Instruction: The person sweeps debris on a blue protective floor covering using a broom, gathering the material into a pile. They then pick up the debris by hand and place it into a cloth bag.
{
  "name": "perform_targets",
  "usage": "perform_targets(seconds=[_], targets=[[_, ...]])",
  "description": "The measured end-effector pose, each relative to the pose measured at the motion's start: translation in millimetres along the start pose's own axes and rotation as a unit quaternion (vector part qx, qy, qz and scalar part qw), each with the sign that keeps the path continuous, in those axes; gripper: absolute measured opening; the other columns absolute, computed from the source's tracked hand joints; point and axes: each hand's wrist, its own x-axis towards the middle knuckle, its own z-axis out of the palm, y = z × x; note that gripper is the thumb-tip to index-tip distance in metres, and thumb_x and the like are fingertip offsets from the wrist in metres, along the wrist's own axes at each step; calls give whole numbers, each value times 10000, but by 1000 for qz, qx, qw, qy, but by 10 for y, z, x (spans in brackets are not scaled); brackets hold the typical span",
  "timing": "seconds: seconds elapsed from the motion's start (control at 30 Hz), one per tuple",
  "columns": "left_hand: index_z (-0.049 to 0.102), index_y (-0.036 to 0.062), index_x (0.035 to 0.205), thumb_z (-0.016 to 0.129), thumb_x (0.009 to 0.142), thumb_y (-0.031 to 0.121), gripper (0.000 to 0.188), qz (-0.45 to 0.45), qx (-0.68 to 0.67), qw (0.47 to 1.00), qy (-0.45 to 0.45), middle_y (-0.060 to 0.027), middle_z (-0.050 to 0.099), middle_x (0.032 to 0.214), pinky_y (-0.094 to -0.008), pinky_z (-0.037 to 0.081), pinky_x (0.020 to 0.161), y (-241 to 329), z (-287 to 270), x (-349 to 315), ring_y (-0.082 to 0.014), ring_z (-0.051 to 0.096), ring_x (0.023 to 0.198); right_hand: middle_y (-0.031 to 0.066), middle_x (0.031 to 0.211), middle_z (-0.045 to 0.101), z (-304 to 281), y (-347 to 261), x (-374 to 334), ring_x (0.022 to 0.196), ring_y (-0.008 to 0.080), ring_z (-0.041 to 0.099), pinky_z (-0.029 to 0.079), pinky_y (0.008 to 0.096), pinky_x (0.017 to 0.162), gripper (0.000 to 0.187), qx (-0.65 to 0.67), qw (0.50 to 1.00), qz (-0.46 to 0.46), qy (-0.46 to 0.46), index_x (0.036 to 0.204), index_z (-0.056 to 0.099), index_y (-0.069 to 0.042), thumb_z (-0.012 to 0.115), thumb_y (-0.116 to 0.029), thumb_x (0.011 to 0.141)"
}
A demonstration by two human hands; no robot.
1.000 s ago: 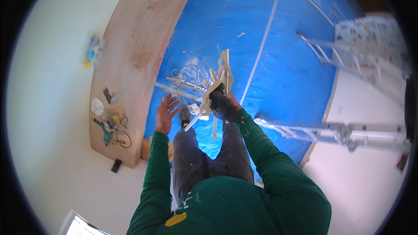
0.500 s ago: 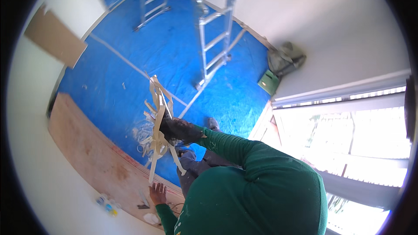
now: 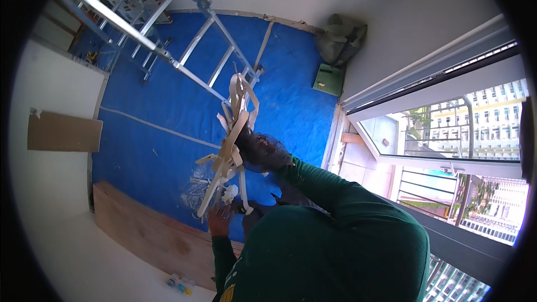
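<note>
My right hand, in a dark glove and a green sleeve, is closed round a loose bundle of peeled masking tape strips. The cream strips stick out above and below the fist, some looped and tangled. My left hand is bare and lies just below the bundle's lower end, fingers stretched up toward a crumpled whitish piece. Whether the fingertips touch it I cannot tell. Crumpled clear plastic is beside the bundle, over the blue floor sheet.
An aluminium ladder stands ahead. A grey-green bag and a green case lie by the right wall. Stacked boards line the left wall, near small bottles. Cardboard is at left; a glazed door is at right.
My view has turned, so the ladder sits further left. My left hand has come off the boards and up toward the tape bundle, which my right hand still holds.
</note>
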Motion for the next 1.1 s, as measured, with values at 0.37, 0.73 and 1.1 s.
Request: perform_targets(seconds=[0.37,0.73,1.1], targets=[[305,43,1509,489,983,584,776,-100,24,987,-122,-183,521,1352,-562,451,1043,-298,2924,1102,-353,551,1221,177,1085,651,-1673,1358,-147,979,314,650,533,384,856,407,297,909,178,233,1246,577,-22,657,-136,863],[323,87,1515,451,1017,545,689,-162,139,968,-133,-171,510,1378,-519,448,1052,466,3832,2604,-333,542,1240,150,1150,645,-3370,2021,181,1050,320,639,522,411,906,428,-221,879,306,293,1212,617,-50,739,-130,810],[460,116,1453,546,995,465,582,-66,515,842,-145,-136,526,1376,-478,471,997,1498,6110,5198,-281,544,1243,144,1090,652,-3972,3080,771,989,312,663,547,397,855,421,-182,774,396,460,1221,607,-59,730,-81,818]])
